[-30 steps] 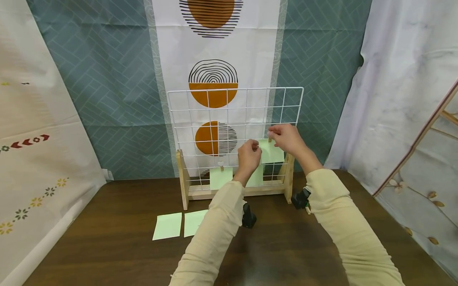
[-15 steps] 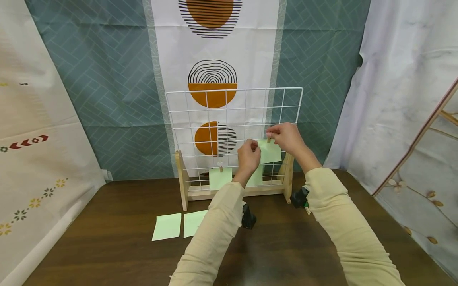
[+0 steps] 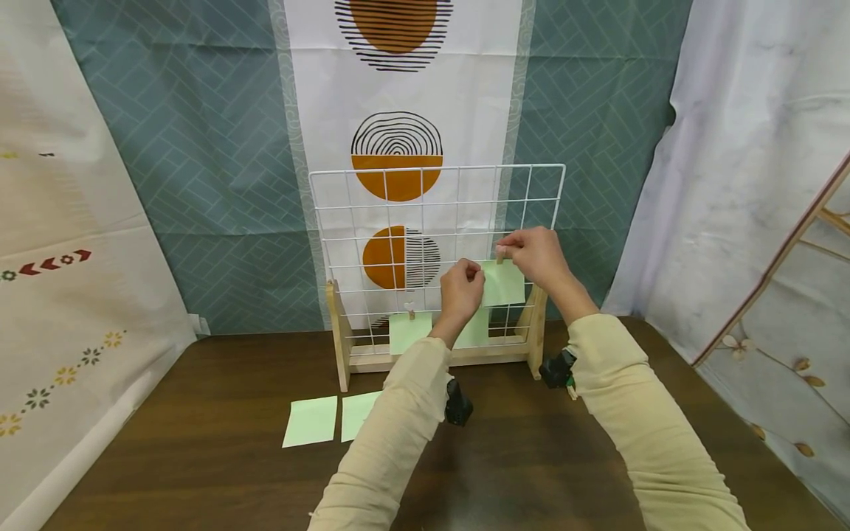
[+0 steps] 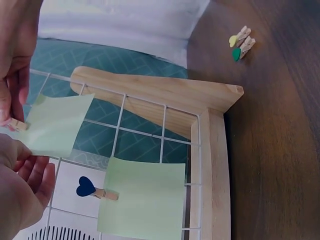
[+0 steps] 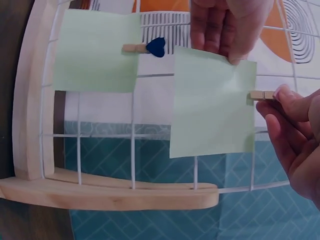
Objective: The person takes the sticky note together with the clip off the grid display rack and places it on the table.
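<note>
A pale green paper note (image 3: 503,284) is held against a white wire grid (image 3: 458,200). My left hand (image 3: 461,293) pinches the note's left edge in the head view, thumb on its near face in the right wrist view. With thumb and fingers my right hand (image 3: 536,257) holds a small wooden clothespin (image 5: 261,95), its jaws at the note's top edge. The fingers cover the clothespin's outer end. Below, a second green note (image 4: 142,200) hangs from a clothespin with a dark blue heart (image 4: 86,186). Another note (image 3: 409,333) hangs to the left under a white-heart clothespin (image 3: 411,313).
Wooden feet (image 3: 337,335) and a wooden base bar carry the grid. Two green notes (image 3: 310,422) lie on the dark table (image 3: 199,442) at front left. Clothespins with yellow and green hearts (image 4: 243,45) lie to the right. A patterned cloth (image 3: 199,184) hangs behind.
The held note has shifted very slightly left against the grid. Both hands stay in nearly the same place, still gripping the note and the clothespin.
</note>
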Motion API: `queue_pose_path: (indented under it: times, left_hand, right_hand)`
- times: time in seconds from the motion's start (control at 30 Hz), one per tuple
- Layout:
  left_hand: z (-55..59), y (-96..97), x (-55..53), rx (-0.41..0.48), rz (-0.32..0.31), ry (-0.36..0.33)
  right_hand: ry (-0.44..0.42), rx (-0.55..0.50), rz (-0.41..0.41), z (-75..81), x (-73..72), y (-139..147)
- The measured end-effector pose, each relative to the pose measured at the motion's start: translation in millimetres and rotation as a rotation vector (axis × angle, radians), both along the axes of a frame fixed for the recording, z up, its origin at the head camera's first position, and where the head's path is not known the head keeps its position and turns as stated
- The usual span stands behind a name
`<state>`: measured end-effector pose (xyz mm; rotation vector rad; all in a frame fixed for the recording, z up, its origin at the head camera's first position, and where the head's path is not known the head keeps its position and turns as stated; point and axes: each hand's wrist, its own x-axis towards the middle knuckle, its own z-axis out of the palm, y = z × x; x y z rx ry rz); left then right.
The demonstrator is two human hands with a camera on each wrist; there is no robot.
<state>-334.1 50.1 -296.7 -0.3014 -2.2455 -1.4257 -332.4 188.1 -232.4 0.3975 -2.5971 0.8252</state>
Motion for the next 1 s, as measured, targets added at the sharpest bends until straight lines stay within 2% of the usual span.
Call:
queue_pose_path:
  times: [0.23,0.43,0.57,0.7,0.8,1.0]
  left_hand:
    - [1.7,-5.2,3.8,0.000,-0.003,-0.017]
    - [-2.9,-15.2,5.9,0.037,-0.005,-0.066]
    - [-6.4,-24.7,7.7,0.061,-0.028,-0.088]
    - [-11.7,-37.6,16.0,0.099,-0.049,-0.147]
    - [-15.7,-49.3,26.1,0.127,-0.075,-0.199]
    - [-24.7,-70.9,41.7,0.120,-0.143,-0.256]
  right_hand:
    - [0.002,-0.051,0.032,1.3,3.0,-0.7]
    - [-0.025,-0.141,0.099,-1.5,6.5,0.0]
    - [-0.030,-0.142,0.126,-3.9,10.0,1.5]
    - [-0.047,-0.126,0.137,-6.4,15.9,3.2]
    - [-0.052,-0.118,0.140,-7.7,20.4,5.5]
    - [-0.094,-0.120,0.128,-12.8,26.8,13.4]
